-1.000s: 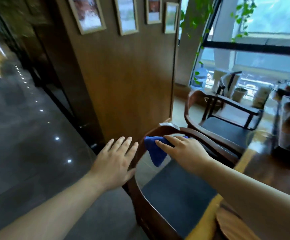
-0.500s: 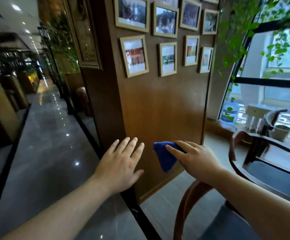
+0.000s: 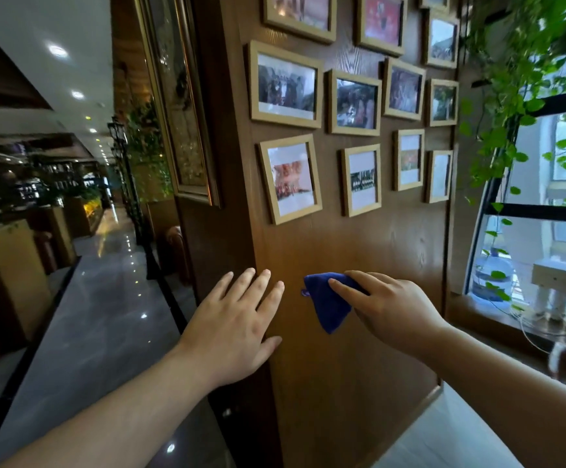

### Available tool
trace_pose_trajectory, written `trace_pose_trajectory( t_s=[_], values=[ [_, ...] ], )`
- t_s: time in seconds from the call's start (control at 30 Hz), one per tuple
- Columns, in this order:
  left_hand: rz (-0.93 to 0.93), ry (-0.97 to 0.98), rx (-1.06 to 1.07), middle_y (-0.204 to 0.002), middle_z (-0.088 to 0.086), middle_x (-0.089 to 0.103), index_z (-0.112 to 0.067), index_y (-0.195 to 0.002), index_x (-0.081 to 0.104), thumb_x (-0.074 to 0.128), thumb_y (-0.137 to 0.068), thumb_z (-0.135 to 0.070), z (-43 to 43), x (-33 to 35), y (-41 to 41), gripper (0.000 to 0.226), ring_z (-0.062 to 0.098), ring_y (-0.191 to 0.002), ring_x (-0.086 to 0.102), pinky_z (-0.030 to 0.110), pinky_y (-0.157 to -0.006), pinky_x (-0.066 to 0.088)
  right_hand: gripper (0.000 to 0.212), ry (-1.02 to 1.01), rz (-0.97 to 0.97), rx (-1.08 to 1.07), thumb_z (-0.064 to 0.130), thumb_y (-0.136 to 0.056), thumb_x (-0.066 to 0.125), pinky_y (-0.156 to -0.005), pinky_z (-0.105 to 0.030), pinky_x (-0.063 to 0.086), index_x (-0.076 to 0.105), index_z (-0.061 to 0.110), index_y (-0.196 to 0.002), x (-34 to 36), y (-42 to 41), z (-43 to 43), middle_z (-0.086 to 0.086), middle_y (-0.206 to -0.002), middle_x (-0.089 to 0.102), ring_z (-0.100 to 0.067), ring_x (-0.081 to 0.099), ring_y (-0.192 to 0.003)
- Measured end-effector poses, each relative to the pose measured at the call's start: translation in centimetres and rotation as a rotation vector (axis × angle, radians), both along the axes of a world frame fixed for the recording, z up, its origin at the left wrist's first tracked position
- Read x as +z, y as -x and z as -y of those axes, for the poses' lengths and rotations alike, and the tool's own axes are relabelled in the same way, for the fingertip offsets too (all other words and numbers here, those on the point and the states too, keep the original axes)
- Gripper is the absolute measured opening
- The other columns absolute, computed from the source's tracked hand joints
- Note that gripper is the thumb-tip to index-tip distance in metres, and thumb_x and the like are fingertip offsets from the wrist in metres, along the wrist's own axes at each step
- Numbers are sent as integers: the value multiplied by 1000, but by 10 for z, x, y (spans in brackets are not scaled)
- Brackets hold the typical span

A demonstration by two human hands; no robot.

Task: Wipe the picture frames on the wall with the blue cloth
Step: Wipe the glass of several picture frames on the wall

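Several light wooden picture frames hang in rows on a brown wood-panelled wall [image 3: 359, 258]. The nearest bottom-row frame [image 3: 290, 179] is above my hands, with another [image 3: 361, 180] to its right. My right hand [image 3: 389, 309] holds a folded blue cloth [image 3: 328, 302] in front of the bare panel, well below the frames. My left hand [image 3: 237, 327] is spread flat with fingers apart, empty, at the wall's left corner edge.
A large gilt-framed picture [image 3: 180, 106] hangs on the wall's side face at left. A glossy dark corridor floor [image 3: 99, 298] runs away on the left. At right are a window [image 3: 551, 231], hanging green vines [image 3: 511, 96] and a water bottle [image 3: 492, 278].
My view has swung up from the wooden chair to the wall, bringing more frames into sight. The right hand lifted the blue cloth off the chair back. Both hands keep their pose.
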State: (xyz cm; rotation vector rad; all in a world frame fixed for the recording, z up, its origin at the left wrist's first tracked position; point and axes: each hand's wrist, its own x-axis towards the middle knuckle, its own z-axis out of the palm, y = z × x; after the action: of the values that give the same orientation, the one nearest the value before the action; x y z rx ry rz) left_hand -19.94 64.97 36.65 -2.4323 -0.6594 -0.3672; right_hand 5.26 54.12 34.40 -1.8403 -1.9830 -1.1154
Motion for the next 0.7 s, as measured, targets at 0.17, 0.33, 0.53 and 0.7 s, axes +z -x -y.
trace_pose_trajectory(
  t_s=[0.17,0.33,0.53,0.7],
  values=[
    [29,-94,-37,-163,11,14,-20,-152,3,30,-92,-63,-82,29,-22,79,30,-149,11,49,-121,15,66,-75,10,-20,9,-69,82,-55,-39,57,56,13,-130,22,-16,-72,-16,-116,65,-32,67,-92],
    [49,-158,-62,-163,11,11,-20,-152,1,26,-92,-63,-153,61,-46,78,30,-150,8,49,-121,14,61,-158,-17,-69,10,-76,77,-54,-40,56,54,14,-132,45,-32,-137,-15,-116,65,-32,66,-93],
    [95,-204,-96,-162,12,15,-19,-152,8,32,-92,-62,-215,100,-82,78,31,-149,11,49,-121,15,61,-264,-4,-51,10,-72,80,-49,-36,53,57,12,-128,79,-63,-195,-14,-110,68,-30,68,-84],
    [142,-286,-79,-154,17,36,-15,-148,26,45,-88,-61,-252,128,-118,78,36,-142,31,52,-115,30,56,-347,-5,32,8,-77,75,-53,-36,55,55,11,-129,111,-101,-249,-14,-111,67,-30,67,-85]
  ],
)
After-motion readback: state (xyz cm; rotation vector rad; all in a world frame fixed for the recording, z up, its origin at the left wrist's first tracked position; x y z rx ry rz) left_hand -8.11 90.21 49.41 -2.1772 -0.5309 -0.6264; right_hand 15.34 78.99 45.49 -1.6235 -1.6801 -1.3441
